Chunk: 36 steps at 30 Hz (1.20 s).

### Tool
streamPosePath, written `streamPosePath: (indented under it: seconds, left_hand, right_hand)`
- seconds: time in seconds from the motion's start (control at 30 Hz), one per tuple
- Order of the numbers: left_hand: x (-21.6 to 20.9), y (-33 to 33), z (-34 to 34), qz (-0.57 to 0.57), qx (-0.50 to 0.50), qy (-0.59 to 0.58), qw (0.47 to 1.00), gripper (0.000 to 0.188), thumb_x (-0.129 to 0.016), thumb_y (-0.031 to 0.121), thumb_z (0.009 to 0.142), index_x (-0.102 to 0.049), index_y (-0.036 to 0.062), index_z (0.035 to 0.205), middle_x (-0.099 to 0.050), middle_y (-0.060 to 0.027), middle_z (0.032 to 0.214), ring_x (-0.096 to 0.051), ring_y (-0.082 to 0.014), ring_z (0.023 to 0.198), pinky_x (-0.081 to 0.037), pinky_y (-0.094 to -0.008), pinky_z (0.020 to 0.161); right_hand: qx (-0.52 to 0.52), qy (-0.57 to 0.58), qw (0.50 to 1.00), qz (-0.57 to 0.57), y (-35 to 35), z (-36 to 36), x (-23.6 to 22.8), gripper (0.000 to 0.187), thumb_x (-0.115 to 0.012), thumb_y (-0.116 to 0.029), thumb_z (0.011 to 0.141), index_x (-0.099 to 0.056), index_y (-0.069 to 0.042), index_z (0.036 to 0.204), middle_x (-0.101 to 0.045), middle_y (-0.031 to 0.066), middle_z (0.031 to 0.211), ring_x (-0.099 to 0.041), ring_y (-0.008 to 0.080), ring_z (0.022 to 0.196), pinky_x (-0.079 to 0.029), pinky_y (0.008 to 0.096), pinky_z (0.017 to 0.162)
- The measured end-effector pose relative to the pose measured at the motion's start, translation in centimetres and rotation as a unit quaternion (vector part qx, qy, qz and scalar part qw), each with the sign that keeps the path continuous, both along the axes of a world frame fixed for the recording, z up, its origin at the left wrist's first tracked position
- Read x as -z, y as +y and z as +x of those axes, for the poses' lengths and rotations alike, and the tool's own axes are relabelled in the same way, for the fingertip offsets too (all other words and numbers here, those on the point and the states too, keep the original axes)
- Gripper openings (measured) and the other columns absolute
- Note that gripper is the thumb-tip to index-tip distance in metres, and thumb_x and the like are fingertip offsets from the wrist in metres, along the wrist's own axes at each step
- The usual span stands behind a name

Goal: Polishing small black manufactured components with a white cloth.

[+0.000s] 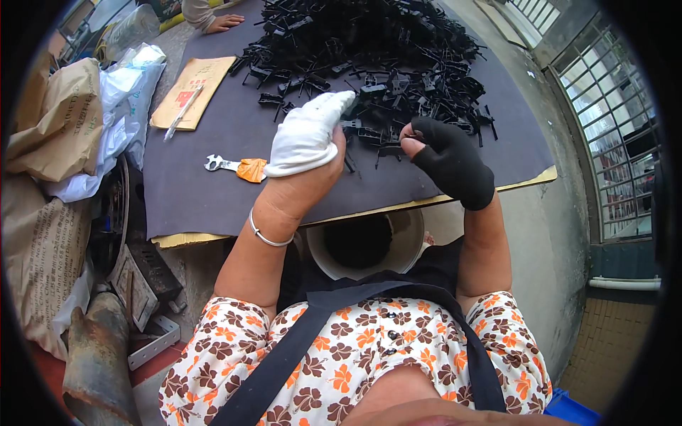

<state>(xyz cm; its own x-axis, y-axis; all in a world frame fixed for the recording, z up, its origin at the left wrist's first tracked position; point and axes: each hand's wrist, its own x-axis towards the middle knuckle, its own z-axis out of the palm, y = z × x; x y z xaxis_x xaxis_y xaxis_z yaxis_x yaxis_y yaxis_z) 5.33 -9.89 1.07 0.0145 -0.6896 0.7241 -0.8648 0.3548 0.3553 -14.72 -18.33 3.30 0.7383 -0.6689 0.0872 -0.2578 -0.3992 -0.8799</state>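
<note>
My left hand, in a white glove, reaches over the table at the near edge of a large heap of black plastic parts. Its fingers are pressed together and bent away; what they hold, if anything, is hidden behind the glove. To its right, my right hand wears a black fingerless glove. Thumb and forefinger are pinched on a small dark part, which is hard to tell from the parts behind it. Left of my left wrist lies a metal wrench with an orange-wrapped handle.
A brown envelope with a pen lies at the table's left. Another person's hand rests at the far edge. Below the near edge stands a pale bucket with dark contents. Paper sacks crowd the left.
</note>
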Motion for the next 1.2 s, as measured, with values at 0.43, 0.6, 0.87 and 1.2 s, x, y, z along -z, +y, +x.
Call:
streamPosePath:
  seconds: [0.43,0.6,0.87,1.2]
  left_hand:
    - [-0.1,0.9,-3.0,0.278,0.178,0.412,0.849,0.039,-0.053,0.008,0.089,-0.043,0.0030,0.126,-0.058,-0.0044,0.088,-0.048,-0.0044,0.068,-0.041,-0.0179,0.059]
    - [0.6,1.3,-4.1,0.263,0.256,0.404,0.838,0.031,-0.051,0.007,0.083,-0.053,0.0023,0.114,-0.060,-0.0064,0.080,-0.053,-0.0106,0.066,-0.046,-0.0257,0.061]
    - [1.5,0.7,-4.2,0.191,0.179,0.258,0.930,0.033,-0.050,0.000,0.085,-0.050,-0.0040,0.118,-0.059,-0.0048,0.099,-0.053,-0.0073,0.082,-0.045,-0.0210,0.072]
    - [1.5,0.7,-4.8,0.065,0.140,0.139,0.978,0.033,-0.051,-0.004,0.080,-0.053,-0.0023,0.113,-0.061,-0.0141,0.096,-0.061,-0.0222,0.082,-0.048,-0.0294,0.074]
  right_hand:
    - [-0.023,-0.101,0.987,-0.121,3.0,-0.4,0.6,0.029,-0.066,-0.005,0.077,-0.055,-0.006,0.105,-0.052,-0.0028,0.079,-0.045,0.0022,0.072,-0.039,0.0191,0.062]
    - [0.076,-0.182,0.975,-0.101,2.8,0.8,3.0,0.021,-0.071,-0.006,0.075,-0.055,-0.004,0.089,-0.050,-0.0049,0.072,-0.044,0.0034,0.064,-0.040,0.0204,0.058]
    - [0.018,-0.080,0.997,-0.013,2.1,-0.1,2.0,0.016,-0.054,-0.016,0.089,-0.058,-0.001,0.088,-0.055,0.0027,0.070,-0.048,0.0102,0.063,-0.041,0.0254,0.061]
    - [0.065,-0.127,0.990,-0.020,2.9,1.2,3.8,0.019,-0.054,-0.015,0.088,-0.061,0.001,0.097,-0.064,0.0171,0.078,-0.062,0.0189,0.069,-0.047,0.0294,0.064]
